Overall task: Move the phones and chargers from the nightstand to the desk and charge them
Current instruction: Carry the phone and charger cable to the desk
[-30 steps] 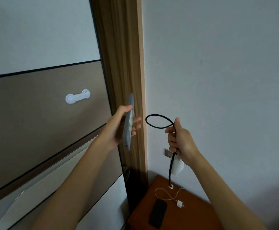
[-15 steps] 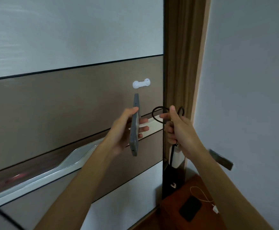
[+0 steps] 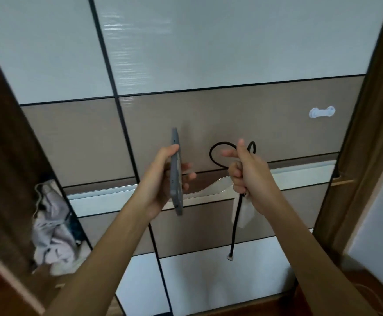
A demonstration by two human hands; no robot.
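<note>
My left hand (image 3: 163, 179) grips a grey-cased phone (image 3: 176, 174), held upright and seen edge-on at chest height. My right hand (image 3: 251, 173) is closed around a white charger block (image 3: 243, 213) and its black cable (image 3: 236, 226). The cable loops above my fist and its free end with the plug (image 3: 230, 257) dangles below. Both hands are raised side by side, a short gap apart, in front of a wardrobe. The nightstand and the desk are out of view.
A sliding wardrobe door (image 3: 208, 110) with white and taupe panels fills the view, with a white child lock (image 3: 322, 112) at its right. A brown curtain (image 3: 368, 133) hangs at the right. Pale clothes (image 3: 51, 226) bunch in the open section at the left.
The view has swung left away from the nightstand and wall toward the wardrobe. Both hands keep the same hold on the phone and the charger.
</note>
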